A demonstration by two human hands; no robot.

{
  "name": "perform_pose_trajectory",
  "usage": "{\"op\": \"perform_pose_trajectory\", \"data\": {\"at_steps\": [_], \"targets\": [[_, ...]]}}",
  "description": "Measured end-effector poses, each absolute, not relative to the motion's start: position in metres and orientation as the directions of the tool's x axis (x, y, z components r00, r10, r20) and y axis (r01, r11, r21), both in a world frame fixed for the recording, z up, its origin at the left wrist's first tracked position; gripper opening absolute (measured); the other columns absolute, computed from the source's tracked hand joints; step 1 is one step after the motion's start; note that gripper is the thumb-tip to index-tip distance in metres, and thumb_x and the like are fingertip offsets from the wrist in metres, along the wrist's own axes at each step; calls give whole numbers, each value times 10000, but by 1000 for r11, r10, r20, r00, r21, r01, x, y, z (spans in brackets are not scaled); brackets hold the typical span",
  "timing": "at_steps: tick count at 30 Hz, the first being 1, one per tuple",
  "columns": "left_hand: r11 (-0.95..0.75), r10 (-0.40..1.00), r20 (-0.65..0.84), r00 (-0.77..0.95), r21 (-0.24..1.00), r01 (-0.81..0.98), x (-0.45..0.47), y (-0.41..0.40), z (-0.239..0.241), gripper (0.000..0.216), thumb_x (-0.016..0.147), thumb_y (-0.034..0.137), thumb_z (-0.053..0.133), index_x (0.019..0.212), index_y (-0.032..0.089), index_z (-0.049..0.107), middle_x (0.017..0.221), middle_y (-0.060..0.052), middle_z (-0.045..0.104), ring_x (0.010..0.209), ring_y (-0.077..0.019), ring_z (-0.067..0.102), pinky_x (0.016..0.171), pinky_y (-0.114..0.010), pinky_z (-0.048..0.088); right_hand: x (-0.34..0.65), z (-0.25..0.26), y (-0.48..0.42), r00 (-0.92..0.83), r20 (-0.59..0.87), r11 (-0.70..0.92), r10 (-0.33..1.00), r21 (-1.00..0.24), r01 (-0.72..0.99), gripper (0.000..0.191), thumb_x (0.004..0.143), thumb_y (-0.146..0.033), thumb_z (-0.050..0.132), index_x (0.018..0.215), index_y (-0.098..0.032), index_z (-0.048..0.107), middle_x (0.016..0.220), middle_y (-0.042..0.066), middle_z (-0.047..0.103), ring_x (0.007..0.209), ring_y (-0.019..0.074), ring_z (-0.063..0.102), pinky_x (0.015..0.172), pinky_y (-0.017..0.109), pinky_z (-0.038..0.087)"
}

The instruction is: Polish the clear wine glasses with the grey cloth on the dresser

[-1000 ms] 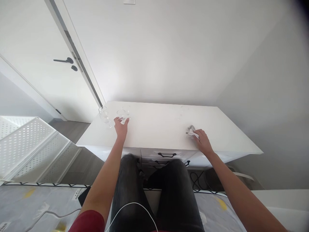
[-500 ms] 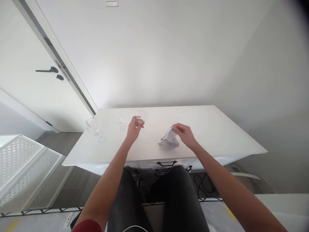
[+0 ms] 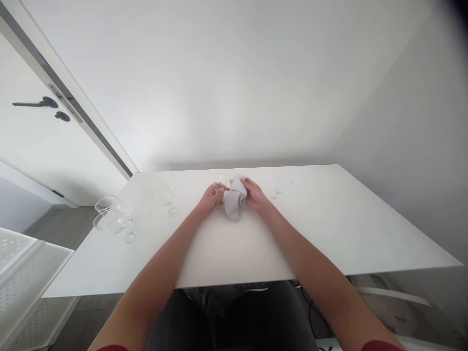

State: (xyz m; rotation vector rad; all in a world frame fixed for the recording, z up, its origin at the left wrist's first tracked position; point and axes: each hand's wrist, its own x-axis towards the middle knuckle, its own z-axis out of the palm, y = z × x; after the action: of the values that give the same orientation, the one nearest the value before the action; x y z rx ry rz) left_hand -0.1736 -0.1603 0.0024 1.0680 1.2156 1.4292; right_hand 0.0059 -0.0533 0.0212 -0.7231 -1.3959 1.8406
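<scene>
My left hand (image 3: 211, 199) grips a clear stemmed glass (image 3: 220, 182) above the middle of the white table (image 3: 321, 229). My right hand (image 3: 254, 194) is closed on a grey cloth (image 3: 234, 201) and presses it against that glass. The two hands meet at the cloth. Much of the glass is hidden behind the fingers and the cloth.
Another wine glass (image 3: 165, 197) stands left of my hands, and two more glasses (image 3: 109, 219) sit near the table's left edge. One glass (image 3: 281, 185) stands to the right. A door with a dark handle (image 3: 36, 103) is at the left; a white perforated rack (image 3: 22, 273) below it.
My left hand picked up a glass from the left group and carried it to the middle. My right hand lifted the cloth from the right and brought it against the glass. The view moved closer.
</scene>
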Motion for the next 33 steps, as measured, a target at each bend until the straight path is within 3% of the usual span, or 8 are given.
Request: {"op": "perform_pose_trajectory", "data": {"at_steps": [4, 8, 12, 16, 20, 23, 29, 33], "targets": [[-68, 974, 62, -219, 997, -21, -175, -153, -5, 455, 925, 624, 677, 1108, 225, 558, 574, 87, 406, 543, -106, 409, 590, -244, 418, 3, 8, -57, -751, -40, -356, 660, -896, -265, 477, 736, -506, 888, 1029, -205, 661, 913, 54, 715, 813, 215, 641, 720, 369, 530], [-178, 915, 216, -342, 974, 139, -183, -151, -11, 447, 973, 582, 608, 1254, 240, 549, 835, 9, 596, 563, -95, 433, 614, -273, 461, -6, 0, -54, -747, -67, -355, 661, -905, -233, 479, 690, -454, 920, 1027, -210, 683, 946, 62, 745, 885, 250, 683, 793, 405, 558], [-202, 848, 406, -341, 842, 501, -189, -154, -12, 555, 1026, 536, 530, 1506, 263, 477, 1169, -80, 606, 721, -130, 554, 725, -302, 511, -7, -6, -42, -357, 80, -54, 931, -935, -351, 476, 776, -582, 808, 1058, -238, 638, 1048, 66, 741, 1008, 260, 676, 868, 409, 563], [-139, 822, 477, -310, 696, 704, -186, -157, -8, 581, 956, 489, 696, 1497, 323, 562, 1223, -67, 652, 795, -152, 628, 741, -297, 503, 2, -3, -42, -186, 266, 237, 946, -957, -166, 424, 849, -615, 733, 1010, -240, 621, 1001, 62, 720, 968, 249, 656, 880, 402, 543], [-61, 732, 570, -373, 601, 797, -186, -159, -5, 475, 839, 464, 844, 1289, 351, 743, 1191, -50, 724, 769, -180, 671, 662, -302, 459, 4, 4, -57, -353, 372, 362, 858, -927, -99, 378, 890, -591, 705, 1004, -238, 629, 1032, 79, 717, 1002, 276, 659, 913, 428, 517], [-39, 750, 565, -345, 558, 829, -188, -160, -5, 391, 809, 469, 867, 1179, 362, 797, 1170, -44, 757, 751, -204, 694, 624, -315, 440, 2, 11, -65, -577, 337, 286, 744, -941, -180, 374, 899, -562, 720, 1076, -275, 559, 1092, 63, 685, 1025, 251, 652, 931, 429, 528], [-154, 758, 607, -239, 522, 839, -186, -160, -7, 412, 732, 487, 921, 1105, 344, 821, 1109, -52, 797, 719, -213, 699, 722, -357, 526, 8, 19, -67, -754, 276, 108, 596, -958, -265, 862, 872, -546, 772, 1537, -317, 273, 1168, 50, 656, 1125, 240, 644, 1038, 424, 516], [-223, 727, 667, -160, 450, 865, -188, -161, -11, 433, 759, 550, 888, 1122, 325, 818, 1117, -51, 808, 652, -175, 694, 650, -324, 526, 10, 16, -62, -768, 292, 107, 570, -953, -283, 954, 879, -554, 761, 1614, -304, 206, 1095, 43, 671, 1011, 228, 665, 996, 411, 535]]}}
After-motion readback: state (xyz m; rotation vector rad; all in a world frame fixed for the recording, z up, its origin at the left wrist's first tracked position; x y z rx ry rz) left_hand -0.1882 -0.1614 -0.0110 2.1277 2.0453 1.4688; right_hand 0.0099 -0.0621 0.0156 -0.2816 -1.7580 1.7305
